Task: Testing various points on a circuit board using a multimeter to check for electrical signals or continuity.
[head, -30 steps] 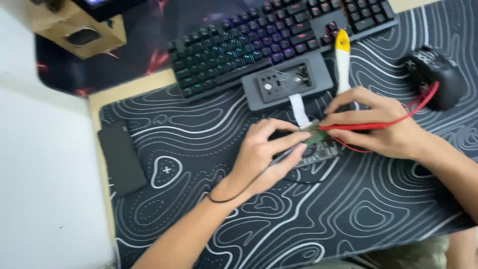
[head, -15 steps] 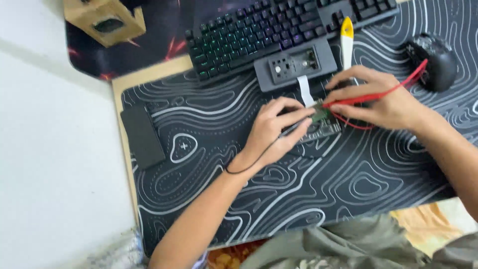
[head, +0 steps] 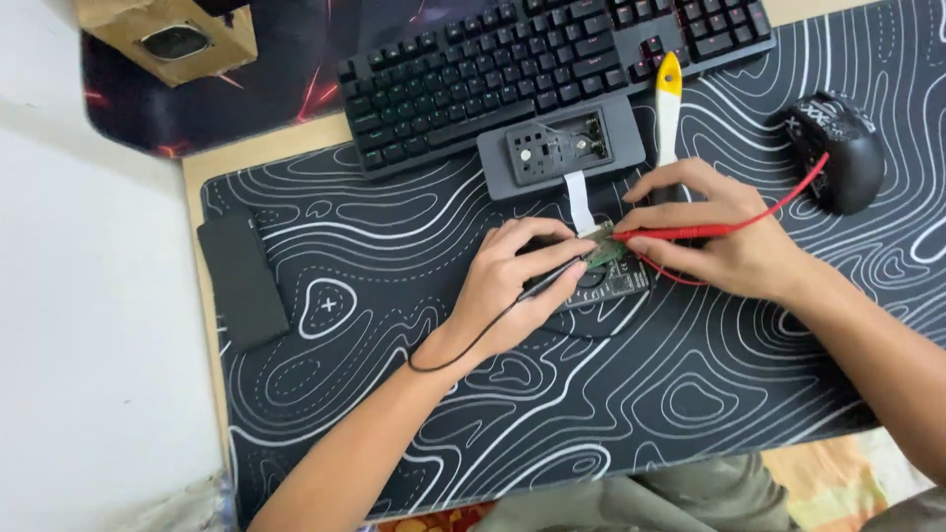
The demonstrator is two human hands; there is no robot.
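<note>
Now each hand's grip pinches a probe, red probe (head: 670,234) and black probe (head: 552,278), tips meeting the green circuit board (head: 603,252).

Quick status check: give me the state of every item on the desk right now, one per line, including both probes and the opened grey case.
Left hand: holds black probe, tip on circuit board.
Right hand: holds red probe, tip on the same board.
Grey case: open, insides showing, white ribbon cable running to the board.
Keyboard: backlight on.
Mouse: untouched.
Yellow-handled tool: lying flat on the mat.
Black slab: lying flat at mat's edge.
</note>
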